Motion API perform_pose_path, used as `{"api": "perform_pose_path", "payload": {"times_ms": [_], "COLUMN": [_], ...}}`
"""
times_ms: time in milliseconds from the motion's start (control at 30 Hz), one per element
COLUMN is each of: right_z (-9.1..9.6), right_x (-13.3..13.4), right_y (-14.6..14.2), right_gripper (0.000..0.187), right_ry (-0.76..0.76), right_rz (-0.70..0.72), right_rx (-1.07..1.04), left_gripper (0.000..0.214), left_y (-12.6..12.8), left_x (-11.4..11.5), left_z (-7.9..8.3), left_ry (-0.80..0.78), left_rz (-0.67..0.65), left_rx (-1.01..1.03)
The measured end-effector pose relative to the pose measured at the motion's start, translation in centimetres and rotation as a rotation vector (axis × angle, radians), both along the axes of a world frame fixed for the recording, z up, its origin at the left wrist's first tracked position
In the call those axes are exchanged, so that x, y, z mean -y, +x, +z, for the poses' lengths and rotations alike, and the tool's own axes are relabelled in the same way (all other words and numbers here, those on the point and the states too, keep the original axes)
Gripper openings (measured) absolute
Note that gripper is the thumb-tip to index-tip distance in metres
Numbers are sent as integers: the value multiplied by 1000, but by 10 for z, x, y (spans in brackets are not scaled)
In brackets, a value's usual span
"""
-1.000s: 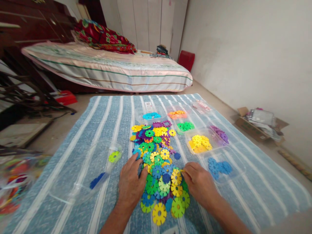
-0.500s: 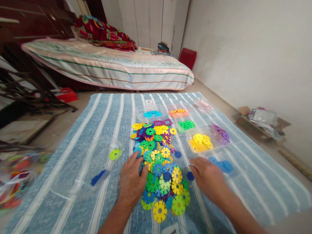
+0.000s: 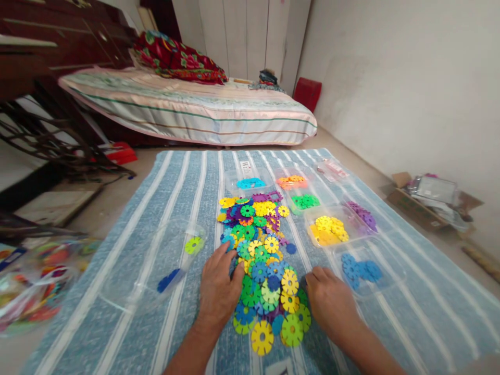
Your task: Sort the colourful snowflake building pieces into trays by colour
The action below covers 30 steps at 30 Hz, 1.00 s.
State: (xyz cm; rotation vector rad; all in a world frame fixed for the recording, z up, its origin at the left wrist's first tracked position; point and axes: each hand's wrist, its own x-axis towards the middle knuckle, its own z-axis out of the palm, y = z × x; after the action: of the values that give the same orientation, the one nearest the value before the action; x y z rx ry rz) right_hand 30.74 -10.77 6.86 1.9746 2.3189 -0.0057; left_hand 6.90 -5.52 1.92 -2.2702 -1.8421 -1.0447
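Observation:
A long heap of notched plastic flower discs (image 3: 259,272) in yellow, green, blue and purple lies on the striped cloth. My left hand (image 3: 221,284) rests along the heap's left edge, fingers apart, fingertips by a light blue disc. On the heap's right side, my right hand (image 3: 333,298) is down on the cloth with its fingers curled together; whatever is under the fingertips is hidden. Close to it stands a clear tray (image 3: 394,278) holding blue discs (image 3: 361,270). A single dark blue disc (image 3: 291,249) lies loose beyond the right hand.
Beyond are clear trays with yellow discs (image 3: 330,230), purple discs (image 3: 362,216), green discs (image 3: 305,201), orange discs (image 3: 291,182) and light blue discs (image 3: 250,183). To the left, another clear tray (image 3: 117,302) holds a lime disc (image 3: 194,245) and dark blue discs (image 3: 169,280).
My right hand has moved onto the spot where a dark blue disc lay, and that disc is now out of sight. My left hand stays at the heap. The view has shifted slightly.

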Motion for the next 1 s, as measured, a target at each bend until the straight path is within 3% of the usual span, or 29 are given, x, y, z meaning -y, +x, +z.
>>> {"api": "perform_pose_path", "payload": {"times_ms": [167,367,533,767,867,1000], "right_z": [-7,-10,-13,-35,-36,-20], "right_x": [1,-1,-3,-4,-1,6], "right_y": [1,2,3,14,13,-5], "right_gripper": [20,18,18,25,28,27], "right_ry": [50,95,137,256,353,363], "right_rz": [-4,-16,-19,-3,23,45], "right_rx": [-13,-24,-31,-48,-261,-728], "left_gripper": [16,13,9,8,12,11], "left_y": [13,41,49,52,54,58], "left_x": [13,31,36,44,47,50], "left_z": [18,42,41,33,42,60], "left_ry": [142,-37,-207,-104,-178,-578], "left_rz": [-108,-314,-325,-338,-298,-246], "left_rx": [-43,-96,-85,143,275,613]}}
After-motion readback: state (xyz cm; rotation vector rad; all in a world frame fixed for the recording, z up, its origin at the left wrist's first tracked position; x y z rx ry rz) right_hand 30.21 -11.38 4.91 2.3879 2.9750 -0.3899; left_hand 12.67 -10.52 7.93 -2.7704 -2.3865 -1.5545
